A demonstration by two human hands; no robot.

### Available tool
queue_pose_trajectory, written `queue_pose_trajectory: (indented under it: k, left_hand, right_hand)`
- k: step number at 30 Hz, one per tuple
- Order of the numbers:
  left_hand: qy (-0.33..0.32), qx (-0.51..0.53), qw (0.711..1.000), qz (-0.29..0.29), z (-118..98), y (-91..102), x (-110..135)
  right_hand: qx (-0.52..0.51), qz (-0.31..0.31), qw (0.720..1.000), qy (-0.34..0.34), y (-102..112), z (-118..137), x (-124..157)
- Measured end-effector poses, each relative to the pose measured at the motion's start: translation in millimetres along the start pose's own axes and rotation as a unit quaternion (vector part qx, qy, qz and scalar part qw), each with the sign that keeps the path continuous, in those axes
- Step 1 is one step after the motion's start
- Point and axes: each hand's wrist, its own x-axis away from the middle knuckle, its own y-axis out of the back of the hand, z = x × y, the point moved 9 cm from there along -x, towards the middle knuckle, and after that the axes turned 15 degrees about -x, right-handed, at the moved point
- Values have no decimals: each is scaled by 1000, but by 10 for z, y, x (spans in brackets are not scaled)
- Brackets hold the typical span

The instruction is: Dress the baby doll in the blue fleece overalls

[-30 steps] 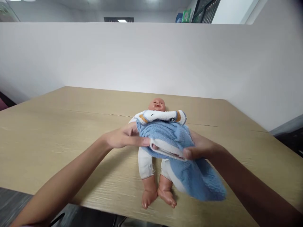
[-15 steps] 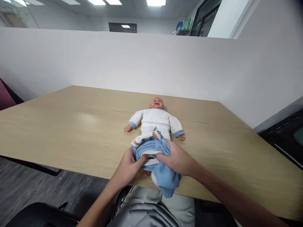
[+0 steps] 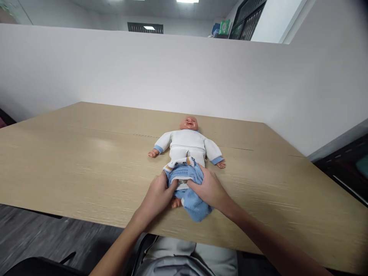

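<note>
A baby doll [image 3: 188, 142] in a white top with blue cuffs lies on its back on the wooden table [image 3: 86, 153], head away from me. A blue fleecy garment [image 3: 189, 191] with a white and orange edge is bunched over the doll's legs. My left hand [image 3: 156, 195] grips the garment's left side at the doll's hips. My right hand [image 3: 207, 188] grips the right side, fingers curled into the cloth. One bare doll foot [image 3: 174, 203] shows between my hands.
A white partition wall [image 3: 143, 69] runs behind the table. The table's near edge lies just below my hands, with my grey-trousered lap [image 3: 184, 260] under it. A dark surface [image 3: 345, 165] sits at the far right.
A second ago the garment covered the doll's chest; both hands drew it down to the legs. Since half a second ago the hands moved slightly up the doll with it.
</note>
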Motion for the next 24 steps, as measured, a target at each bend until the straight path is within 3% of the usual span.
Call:
queue_pose_trajectory:
  k: [3,6,10,14,20,24]
  left_hand:
    - [7,-52,999,2,7,79,-128]
    - [0,-48,999,18,-1,137,-105]
    - [-40,60,996,54,-83,179,201]
    - [-29,84,993,83,-52,151,491]
    - [0,-11,995,95,142,-41,438]
    - [-19,-83,990,110,164,-158,367]
  right_hand:
    - [16,2,1000,-16,35,-3,-120]
    - [13,28,999,-40,44,77,-109]
    - [2,87,996,-3,8,413,99]
    - [42,130,990,19,-78,608,269]
    - [152,128,980,18,-197,430,241]
    - [204,132,970,9,-258,307,257]
